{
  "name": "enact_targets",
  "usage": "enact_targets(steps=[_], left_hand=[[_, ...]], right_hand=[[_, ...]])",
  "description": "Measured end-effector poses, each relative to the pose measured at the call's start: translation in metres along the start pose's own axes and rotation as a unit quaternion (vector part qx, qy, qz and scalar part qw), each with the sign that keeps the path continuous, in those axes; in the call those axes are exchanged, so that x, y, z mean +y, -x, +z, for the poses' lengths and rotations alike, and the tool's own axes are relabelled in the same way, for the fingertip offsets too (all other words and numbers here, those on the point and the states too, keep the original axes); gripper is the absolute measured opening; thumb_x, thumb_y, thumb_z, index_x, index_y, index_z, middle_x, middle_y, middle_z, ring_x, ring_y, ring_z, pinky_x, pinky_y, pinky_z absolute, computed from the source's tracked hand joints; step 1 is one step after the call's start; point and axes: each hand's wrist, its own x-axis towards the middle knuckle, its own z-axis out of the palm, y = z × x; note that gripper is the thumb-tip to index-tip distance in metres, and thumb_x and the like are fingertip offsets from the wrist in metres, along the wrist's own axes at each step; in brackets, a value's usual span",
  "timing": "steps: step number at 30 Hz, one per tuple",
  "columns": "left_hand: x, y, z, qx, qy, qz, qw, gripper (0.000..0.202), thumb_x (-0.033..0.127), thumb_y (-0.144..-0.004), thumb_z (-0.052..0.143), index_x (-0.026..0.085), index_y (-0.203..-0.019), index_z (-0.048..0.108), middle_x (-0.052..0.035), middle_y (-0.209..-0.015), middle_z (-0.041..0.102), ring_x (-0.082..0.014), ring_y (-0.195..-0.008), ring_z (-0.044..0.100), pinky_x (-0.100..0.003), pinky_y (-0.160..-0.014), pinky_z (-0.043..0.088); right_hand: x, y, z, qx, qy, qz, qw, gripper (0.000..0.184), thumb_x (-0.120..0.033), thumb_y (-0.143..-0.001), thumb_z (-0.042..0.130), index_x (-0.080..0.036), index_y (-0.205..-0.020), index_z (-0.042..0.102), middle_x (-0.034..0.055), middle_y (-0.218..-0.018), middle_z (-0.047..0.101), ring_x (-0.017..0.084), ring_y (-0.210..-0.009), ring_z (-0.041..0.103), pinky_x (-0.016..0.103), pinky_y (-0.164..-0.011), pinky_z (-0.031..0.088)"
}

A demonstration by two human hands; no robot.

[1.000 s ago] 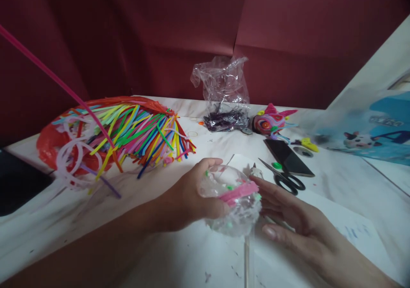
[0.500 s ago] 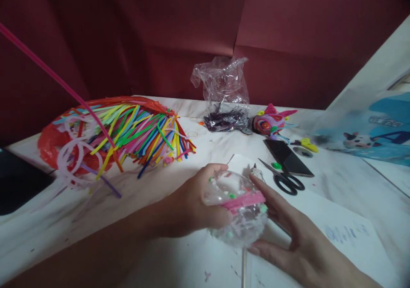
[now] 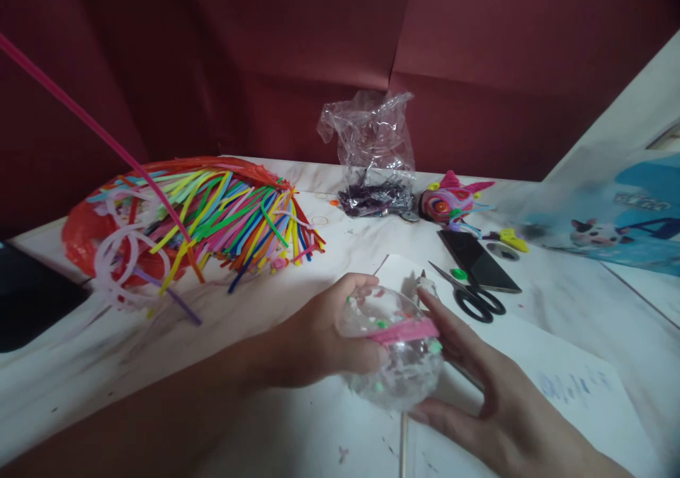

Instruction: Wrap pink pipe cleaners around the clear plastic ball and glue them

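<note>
Near the front middle, my left hand point(image 3: 324, 340) is closed around a clear plastic ball point(image 3: 396, 382) with white and green bits in or on it. A fuzzy pink strip point(image 3: 404, 331) runs across its front, just beyond my thumb. On the ball's right side, my right hand point(image 3: 478, 386) curves with thumb and fingers spread apart. Its fingertips are at the ball's edge; whether they press on it I cannot tell. Below the ball a thin stick point(image 3: 403, 442) shows, its upper end hidden. A small whitish bottle with a dark tip point(image 3: 426, 287) is partly hidden behind my right fingers.
Colourful pipe cleaners point(image 3: 239, 216) spill from a red bag at left. Black-handled scissors point(image 3: 472, 301), a phone point(image 3: 478, 262) and marked paper point(image 3: 574, 386) lie right. Behind are a clear bag point(image 3: 375, 152) and a pink fuzzy figure point(image 3: 451, 202). A dark device point(image 3: 32, 301) sits far left.
The ball is turned or tilted very slightly in my left hand. Both hands stay almost in the same place; my right fingers have shifted a little.
</note>
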Motion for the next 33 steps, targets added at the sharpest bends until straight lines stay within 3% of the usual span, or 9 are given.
enact_targets(steps=[4,9,14,19,24,29,33], left_hand=[[0.0,-0.001,-0.002,-0.022,0.051,-0.033,0.998,0.067,0.024,-0.06,0.071,0.019,-0.121,0.043,-0.0059,-0.111,0.056,-0.0232,-0.096,0.056,-0.032,-0.077,0.044],[-0.002,-0.002,-0.001,-0.009,0.029,-0.033,0.999,0.07,0.028,-0.06,0.072,0.018,-0.122,0.043,-0.0104,-0.117,0.055,-0.0286,-0.1,0.056,-0.037,-0.078,0.045],[0.0,-0.001,-0.005,-0.026,0.026,-0.056,0.998,0.077,0.04,-0.064,0.074,0.016,-0.129,0.04,-0.0164,-0.13,0.051,-0.0351,-0.114,0.053,-0.041,-0.085,0.046],[0.003,0.002,-0.016,-0.062,0.089,-0.064,0.992,0.082,0.049,-0.072,0.067,0.013,-0.138,0.035,-0.0162,-0.143,0.043,-0.0313,-0.128,0.043,-0.041,-0.103,0.034],[0.002,0.003,-0.02,-0.071,0.09,-0.045,0.992,0.092,0.047,-0.066,0.075,0.012,-0.14,0.034,-0.0162,-0.136,0.051,-0.0316,-0.122,0.05,-0.038,-0.095,0.041],[0.006,0.004,-0.017,-0.063,0.102,-0.041,0.992,0.083,0.041,-0.063,0.077,0.014,-0.133,0.042,-0.0149,-0.128,0.057,-0.033,-0.118,0.052,-0.038,-0.09,0.043],[0.008,0.007,-0.014,-0.046,0.088,-0.059,0.993,0.081,0.038,-0.06,0.079,0.016,-0.13,0.044,-0.014,-0.122,0.059,-0.0323,-0.112,0.054,-0.037,-0.083,0.044]], right_hand=[[0.001,0.0,-0.001,-0.011,-0.008,0.012,1.0,0.073,-0.045,-0.101,0.053,-0.025,-0.155,0.009,0.0058,-0.13,0.03,0.019,-0.116,0.039,0.024,-0.098,0.04],[0.003,0.0,0.002,-0.013,-0.033,0.018,0.999,0.073,-0.047,-0.1,0.057,-0.029,-0.155,0.012,0.0042,-0.131,0.029,0.019,-0.114,0.04,0.023,-0.097,0.04],[0.008,0.002,0.008,-0.006,-0.181,0.06,0.982,0.082,-0.055,-0.099,0.072,-0.028,-0.155,0.018,0.0051,-0.127,0.033,0.02,-0.11,0.044,0.016,-0.092,0.046],[0.009,0.001,0.006,-0.016,-0.33,0.087,0.94,0.085,-0.058,-0.096,0.079,-0.026,-0.153,0.023,0.0068,-0.131,0.028,0.021,-0.111,0.042,0.018,-0.094,0.047],[0.011,-0.001,0.0,-0.083,-0.396,0.109,0.908,0.092,-0.054,-0.095,0.083,-0.027,-0.152,0.016,0.0063,-0.136,0.019,0.023,-0.12,0.033,0.021,-0.1,0.043],[0.007,-0.004,0.0,-0.054,-0.397,0.146,0.905,0.11,-0.058,-0.087,0.089,-0.017,-0.154,0.013,0.0136,-0.135,0.021,0.027,-0.118,0.035,0.022,-0.097,0.046],[-0.002,-0.003,0.004,-0.042,-0.373,0.149,0.915,0.102,-0.059,-0.088,0.087,-0.022,-0.153,0.016,0.0087,-0.133,0.025,0.023,-0.119,0.035,0.018,-0.098,0.044]])
